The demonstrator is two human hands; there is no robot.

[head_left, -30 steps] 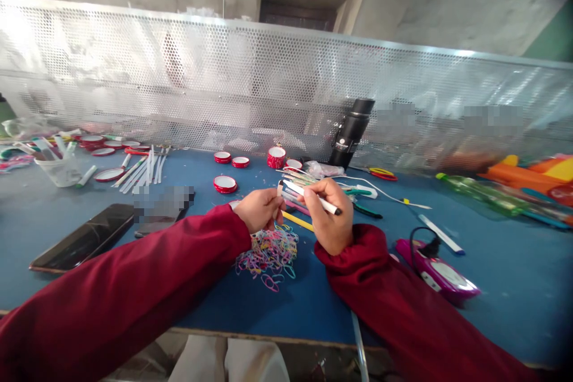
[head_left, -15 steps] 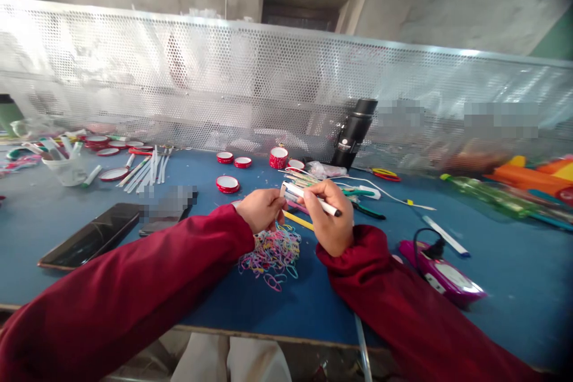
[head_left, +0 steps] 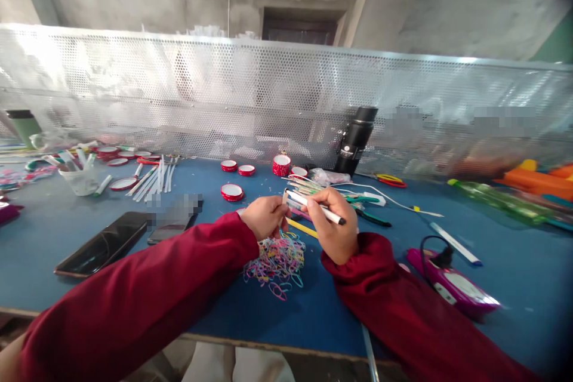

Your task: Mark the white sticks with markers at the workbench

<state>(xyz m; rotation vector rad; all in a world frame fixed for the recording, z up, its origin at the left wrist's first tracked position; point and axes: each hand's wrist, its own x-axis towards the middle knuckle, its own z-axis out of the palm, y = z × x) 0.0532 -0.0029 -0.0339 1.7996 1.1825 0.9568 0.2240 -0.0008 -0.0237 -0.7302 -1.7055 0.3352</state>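
Observation:
In the head view my right hand (head_left: 335, 228) is closed around a white marker pen (head_left: 331, 214) with a black end, which slants down to the right. My left hand (head_left: 265, 217) is closed in a pinch at the pen's other end. A small pale piece shows by its fingertips, too small to name. Below both hands lies a loose heap of coloured rubber bands (head_left: 280, 259). A yellow stick (head_left: 302, 228) rests on the table between the hands, partly hidden by the right one.
Two dark phones (head_left: 105, 245) lie at left, near a cup of pens (head_left: 80, 182). Red-rimmed tape rolls (head_left: 231, 192) and a black thermos (head_left: 356, 140) stand behind. Green-handled pliers (head_left: 373, 218), a purple power strip (head_left: 450, 283) and a green bottle (head_left: 496, 200) are at right.
The whole view has shifted slightly, so things appear lower and a little further right. Both hands keep nearly the same pose, with the marker pen still in the right one.

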